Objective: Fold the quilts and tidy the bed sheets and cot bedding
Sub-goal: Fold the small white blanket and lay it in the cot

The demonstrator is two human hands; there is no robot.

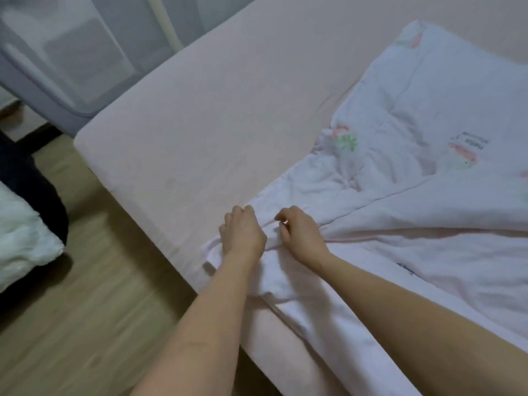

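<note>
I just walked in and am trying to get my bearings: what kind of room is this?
Most likely a home bedroom. A bed with a pale pink sheet fills the view, a white quilt with a strawberry print lies on it, and what looks like a mesh-sided cot stands beside it on a wooden floor.

A person leans over a bed (217, 115) covered in a pale pink sheet. Both hands sit close together at the near corner of a white quilt (428, 195) with pink and green prints: the left hand (243, 232) grips a bunched edge, and the right hand (300, 232) seems to pinch a fold just beside it. A grey mesh cot (71, 61) stands beyond the bed on a wooden floor (85, 295)
</note>
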